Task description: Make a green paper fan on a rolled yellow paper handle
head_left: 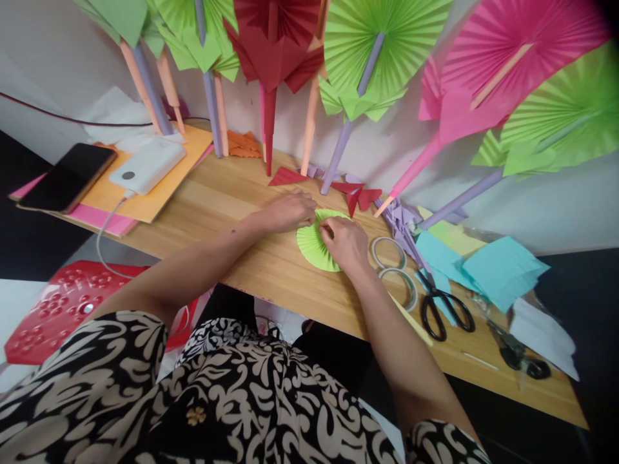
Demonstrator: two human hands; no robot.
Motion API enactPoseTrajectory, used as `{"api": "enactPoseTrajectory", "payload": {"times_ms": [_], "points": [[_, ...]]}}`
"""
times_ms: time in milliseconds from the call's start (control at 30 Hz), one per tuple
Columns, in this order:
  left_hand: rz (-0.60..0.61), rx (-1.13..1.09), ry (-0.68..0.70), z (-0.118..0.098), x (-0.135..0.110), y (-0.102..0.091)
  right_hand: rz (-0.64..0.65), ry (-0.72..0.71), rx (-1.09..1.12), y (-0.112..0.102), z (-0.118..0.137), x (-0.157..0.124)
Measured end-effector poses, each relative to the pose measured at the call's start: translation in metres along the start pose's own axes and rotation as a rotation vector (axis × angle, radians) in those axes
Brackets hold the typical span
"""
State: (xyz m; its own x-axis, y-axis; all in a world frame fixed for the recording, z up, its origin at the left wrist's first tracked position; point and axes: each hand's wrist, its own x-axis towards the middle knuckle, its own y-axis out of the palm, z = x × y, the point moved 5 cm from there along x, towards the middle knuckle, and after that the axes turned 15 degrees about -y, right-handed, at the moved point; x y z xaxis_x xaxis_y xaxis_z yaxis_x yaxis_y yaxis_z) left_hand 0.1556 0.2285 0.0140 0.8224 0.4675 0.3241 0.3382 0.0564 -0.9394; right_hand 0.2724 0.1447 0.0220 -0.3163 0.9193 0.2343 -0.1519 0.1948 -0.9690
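Left fingers (309, 205), right fingers (331, 225) curled at round pleated green paper (315, 250) | pinch unclear | grained wooden table (271, 267)

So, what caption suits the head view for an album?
Left hand and right hand at a pleated green disc, paper fans behind.
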Motion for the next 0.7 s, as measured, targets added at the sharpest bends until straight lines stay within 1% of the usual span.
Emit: {"api": "enactPoseTrajectory", "payload": {"times_ms": [100, 233, 500, 700], "points": [[-0.018, 0.015, 0.005, -0.0006, -0.0002, 0.001, 0.024, -0.023, 0.011, 0.0003, 0.0009, 0.0003], [-0.012, -0.002, 0.001, 0.0019, -0.0008, 0.0027, 0.038, -0.061, 0.015, 0.0005, 0.0025, 0.0001], [-0.042, -0.047, 0.004, 0.005, -0.0021, -0.0016, 0.059, -0.046, -0.038, -0.001, 0.0025, 0.0001], [-0.029, -0.063, 0.011, 0.0015, -0.0008, -0.0061, 0.102, -0.061, -0.115, -0.0006, 0.0074, 0.003]]}}
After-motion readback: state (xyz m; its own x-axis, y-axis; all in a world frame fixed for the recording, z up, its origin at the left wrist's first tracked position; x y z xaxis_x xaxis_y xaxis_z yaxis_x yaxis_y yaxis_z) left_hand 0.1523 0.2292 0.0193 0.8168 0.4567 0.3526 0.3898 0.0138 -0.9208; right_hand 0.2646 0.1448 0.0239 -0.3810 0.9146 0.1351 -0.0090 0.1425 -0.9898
